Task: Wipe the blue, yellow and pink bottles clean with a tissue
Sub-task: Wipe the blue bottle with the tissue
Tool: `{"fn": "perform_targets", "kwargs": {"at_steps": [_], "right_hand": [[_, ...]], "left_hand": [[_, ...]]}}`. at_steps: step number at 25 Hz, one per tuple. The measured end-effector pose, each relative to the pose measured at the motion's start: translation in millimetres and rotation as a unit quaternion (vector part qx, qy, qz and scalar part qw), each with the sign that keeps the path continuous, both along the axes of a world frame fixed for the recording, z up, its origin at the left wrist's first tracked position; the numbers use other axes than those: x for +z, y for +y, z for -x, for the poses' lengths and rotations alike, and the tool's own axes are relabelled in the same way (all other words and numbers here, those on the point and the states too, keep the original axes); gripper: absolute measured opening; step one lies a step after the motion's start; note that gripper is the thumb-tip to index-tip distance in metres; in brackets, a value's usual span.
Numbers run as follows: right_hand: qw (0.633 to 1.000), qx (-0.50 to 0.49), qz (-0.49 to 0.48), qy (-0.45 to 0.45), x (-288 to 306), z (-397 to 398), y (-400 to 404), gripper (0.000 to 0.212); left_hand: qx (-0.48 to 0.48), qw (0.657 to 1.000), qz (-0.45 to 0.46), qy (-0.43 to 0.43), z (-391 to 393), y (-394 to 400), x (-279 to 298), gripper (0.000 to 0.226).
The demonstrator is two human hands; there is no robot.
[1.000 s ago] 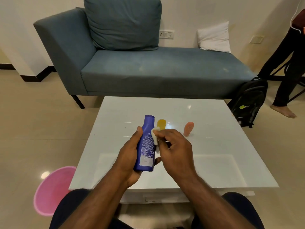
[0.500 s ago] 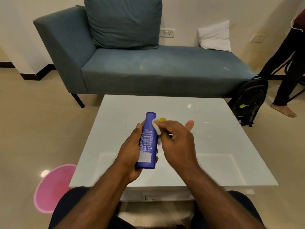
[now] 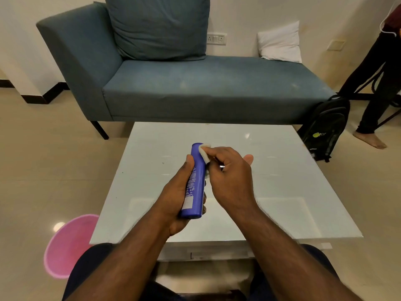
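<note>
right hand (image 3: 227,179) — one tissue (image 3: 204,154), one blue bottle (image 3: 195,183)

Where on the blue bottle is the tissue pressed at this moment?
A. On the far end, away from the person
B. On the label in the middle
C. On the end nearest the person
A: the right hand presses the white tissue against the far end of the blue bottle, which the left hand holds lower down.

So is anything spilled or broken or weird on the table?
Nothing stands out. The left hand holds the blue bottle above the white table, and the right hand presses a tissue near its top. No spill or damage shows. The hands hide the yellow bottle, and only a pink tip peeks past them.
</note>
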State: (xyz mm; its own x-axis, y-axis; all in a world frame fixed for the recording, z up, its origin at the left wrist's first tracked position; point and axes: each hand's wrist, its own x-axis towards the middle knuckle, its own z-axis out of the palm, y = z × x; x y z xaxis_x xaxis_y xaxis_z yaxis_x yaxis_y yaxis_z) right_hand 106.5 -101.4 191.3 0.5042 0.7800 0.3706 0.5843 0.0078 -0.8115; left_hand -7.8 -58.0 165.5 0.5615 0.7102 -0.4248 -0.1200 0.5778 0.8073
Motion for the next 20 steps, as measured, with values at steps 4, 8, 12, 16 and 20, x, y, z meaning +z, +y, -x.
{"fn": "perform_targets", "kwargs": {"at_steps": [4, 8, 12, 16, 20], "right_hand": [[0.999, 0.032, -0.006, -0.020, 5, 14, -14, 0.023], [0.997, 0.060, 0.019, -0.046, 4, 16, -20, 0.034], [0.997, 0.041, 0.040, -0.051, 8, 9, -12, 0.017], [0.992, 0.100, 0.052, -0.049, -5, 28, -35, 0.016], [0.997, 0.057, 0.047, -0.029, 1, 11, -17, 0.035]], "left_hand": [[0.020, 1.000, -0.005, -0.010, -5, 10, 2, 0.068], [0.026, 1.000, 0.009, -0.013, -4, 9, -3, 0.070], [0.029, 1.000, -0.006, 0.006, -5, 5, -4, 0.067], [0.051, 0.998, 0.028, -0.018, -2, 16, -6, 0.068], [0.026, 1.000, 0.014, 0.003, -5, 3, -13, 0.064]]}}
